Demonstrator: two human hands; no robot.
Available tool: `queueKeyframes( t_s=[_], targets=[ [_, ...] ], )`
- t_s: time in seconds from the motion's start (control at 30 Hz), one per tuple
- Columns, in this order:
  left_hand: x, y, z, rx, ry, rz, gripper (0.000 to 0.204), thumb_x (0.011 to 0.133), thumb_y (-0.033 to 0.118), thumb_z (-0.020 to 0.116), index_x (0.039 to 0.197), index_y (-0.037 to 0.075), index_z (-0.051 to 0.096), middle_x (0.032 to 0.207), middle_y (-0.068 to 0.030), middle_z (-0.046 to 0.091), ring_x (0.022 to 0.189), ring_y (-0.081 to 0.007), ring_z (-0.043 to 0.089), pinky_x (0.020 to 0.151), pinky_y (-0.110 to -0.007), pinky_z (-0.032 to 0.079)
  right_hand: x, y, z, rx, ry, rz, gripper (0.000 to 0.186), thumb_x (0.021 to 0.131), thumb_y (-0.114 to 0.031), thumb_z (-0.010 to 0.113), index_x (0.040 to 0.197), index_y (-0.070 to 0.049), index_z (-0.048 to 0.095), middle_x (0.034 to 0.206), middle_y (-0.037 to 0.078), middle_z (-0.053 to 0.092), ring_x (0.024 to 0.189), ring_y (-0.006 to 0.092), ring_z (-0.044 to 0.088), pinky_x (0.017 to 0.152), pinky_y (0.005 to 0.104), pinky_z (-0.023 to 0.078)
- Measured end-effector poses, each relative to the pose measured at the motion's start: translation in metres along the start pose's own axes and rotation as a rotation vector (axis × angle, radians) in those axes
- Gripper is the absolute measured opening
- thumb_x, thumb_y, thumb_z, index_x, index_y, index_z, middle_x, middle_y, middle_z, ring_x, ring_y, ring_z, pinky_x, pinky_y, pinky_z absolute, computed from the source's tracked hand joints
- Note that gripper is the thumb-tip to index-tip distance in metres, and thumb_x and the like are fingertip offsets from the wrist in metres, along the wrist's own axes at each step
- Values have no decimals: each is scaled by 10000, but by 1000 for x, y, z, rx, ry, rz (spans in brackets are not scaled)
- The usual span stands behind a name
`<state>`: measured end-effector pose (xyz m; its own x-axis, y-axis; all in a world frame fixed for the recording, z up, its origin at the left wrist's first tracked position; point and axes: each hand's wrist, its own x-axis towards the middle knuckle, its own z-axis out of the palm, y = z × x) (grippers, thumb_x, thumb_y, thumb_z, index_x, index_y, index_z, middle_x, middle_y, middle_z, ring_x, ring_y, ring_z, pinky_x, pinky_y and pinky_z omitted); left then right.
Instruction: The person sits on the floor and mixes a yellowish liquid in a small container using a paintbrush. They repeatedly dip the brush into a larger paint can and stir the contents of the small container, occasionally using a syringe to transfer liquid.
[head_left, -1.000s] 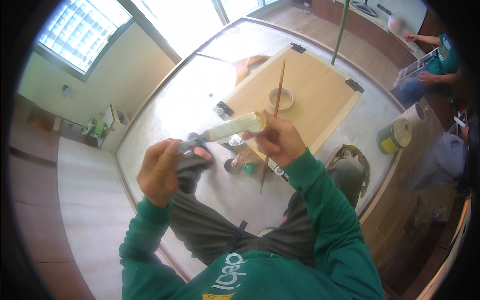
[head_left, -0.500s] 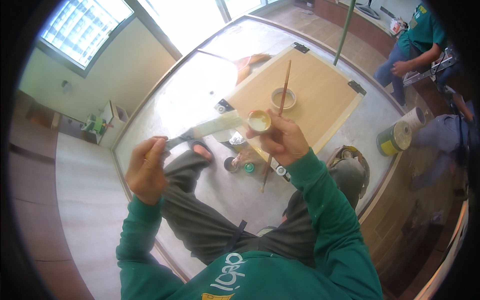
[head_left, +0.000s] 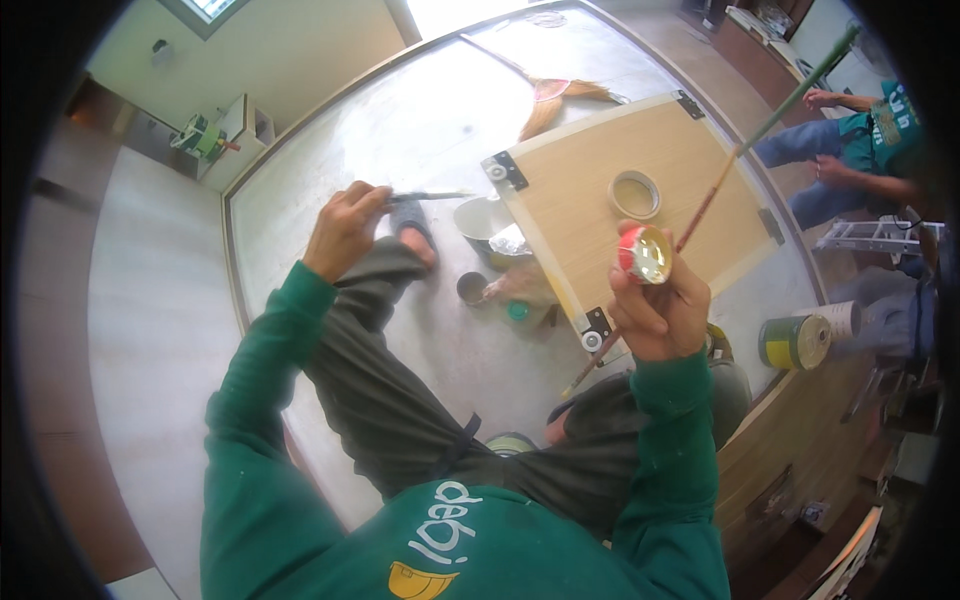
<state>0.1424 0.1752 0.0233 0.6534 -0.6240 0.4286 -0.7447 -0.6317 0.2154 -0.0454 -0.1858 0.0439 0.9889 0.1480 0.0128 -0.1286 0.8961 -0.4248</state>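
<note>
My left hand (head_left: 347, 230) is closed on a scraper (head_left: 430, 196), its thin blade seen nearly edge-on and pointing right. In my right hand (head_left: 660, 310) is a small red cup (head_left: 645, 254), tilted, with pale paste inside. The same hand also holds a long, thin reddish-brown brush (head_left: 700, 218), slanting past the cup from upper right to lower left. Beyond this hand lies a light wooden panel (head_left: 580, 170) with dark fittings at its corners. A roll of tape (head_left: 634, 195) rests on it.
Between my legs and the panel stand a pale bucket (head_left: 480, 218), a dark cup (head_left: 471, 289) and a green-capped bottle (head_left: 517, 311). A straw broom (head_left: 560, 100) lies beyond. At right are a yellow-green can (head_left: 795, 342), a ladder (head_left: 870, 235), a green pole (head_left: 800, 95) and another person (head_left: 870, 140).
My hands have moved apart: the left hand has lifted the scraper away from the cup, and its blade has turned edge-on. My right hand has shifted right with the cup and brush.
</note>
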Motion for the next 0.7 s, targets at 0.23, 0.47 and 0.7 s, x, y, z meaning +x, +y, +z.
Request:
queueKeyframes(
  t_s=[0.23, 0.47, 0.7],
  targets=[
    [9, -59, 108, 33, -326, -37, 165, 921, 205, 676, 1012, 77, 725, 918, -134, 680, 845, -343, 682, 748, -441, 544, -12, -11, -10, 0, 41, -43, 528, 1124, -372, 312, 1409, 22, 515, 969, 287, 690, 360, 63, 318, 404, 231, 277],
    [25, -79, 211, -17, -577, -123, 205, 886, 266, 694, 950, 78, 744, 895, -156, 727, 890, -363, 701, 780, -465, 551, -14, -10, -21, -37, 71, -65, 540, 1125, -377, 299, 1417, 30, 501, 977, 306, 692, 358, 65, 311, 409, 230, 272],
    [36, -75, 256, -42, -627, -179, 240, 874, 284, 704, 935, 58, 755, 896, -195, 731, 893, -388, 710, 805, -486, 557, -11, -12, -30, -31, 134, -56, 543, 1118, -388, 320, 1408, 36, 494, 982, 315, 695, 358, 67, 315, 425, 228, 304]
  ],
)
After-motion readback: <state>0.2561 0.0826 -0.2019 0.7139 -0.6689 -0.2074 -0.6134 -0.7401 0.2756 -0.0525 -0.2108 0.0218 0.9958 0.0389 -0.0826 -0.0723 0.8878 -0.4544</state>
